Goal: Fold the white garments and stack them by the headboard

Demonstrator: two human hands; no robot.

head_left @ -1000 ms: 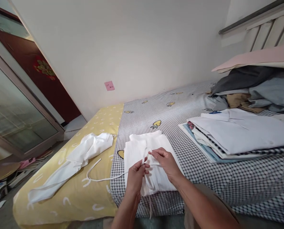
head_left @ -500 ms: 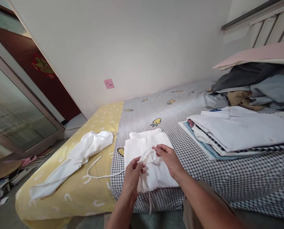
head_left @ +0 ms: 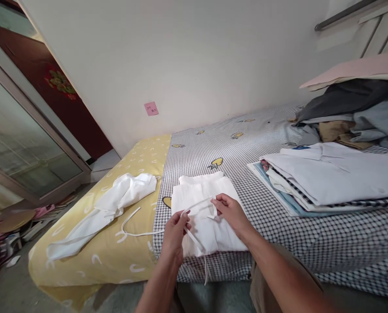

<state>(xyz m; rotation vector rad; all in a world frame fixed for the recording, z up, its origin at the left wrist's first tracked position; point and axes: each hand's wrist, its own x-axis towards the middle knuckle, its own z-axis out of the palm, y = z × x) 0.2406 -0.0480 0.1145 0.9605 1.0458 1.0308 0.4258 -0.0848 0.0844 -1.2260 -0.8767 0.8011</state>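
Note:
A white folded garment (head_left: 197, 191) lies on the checked part of the bed near its front edge. Over it, my left hand (head_left: 177, 228) pinches a thin white fabric tie (head_left: 198, 205). My right hand (head_left: 229, 213) pinches the same tie farther right, so that stretch runs nearly straight between the two hands. One length of tie trails left onto the yellow cloth, and another hangs over the bed's front edge. Left of the garment rests a crumpled white piece of clothing with a long narrow part (head_left: 115, 202).
Folded shirts (head_left: 340, 169) are stacked at the right. Behind them sits a heap of dark, grey and brown clothes (head_left: 353, 104) under a pink sheet (head_left: 359, 69). The bed (head_left: 207, 148) meets a white wall. Assorted items (head_left: 18, 226) lie on the floor at left.
My hands have moved apart, the left one shifting left, and the tie between them has gone from a loose curve to nearly straight. The view has shifted slightly.

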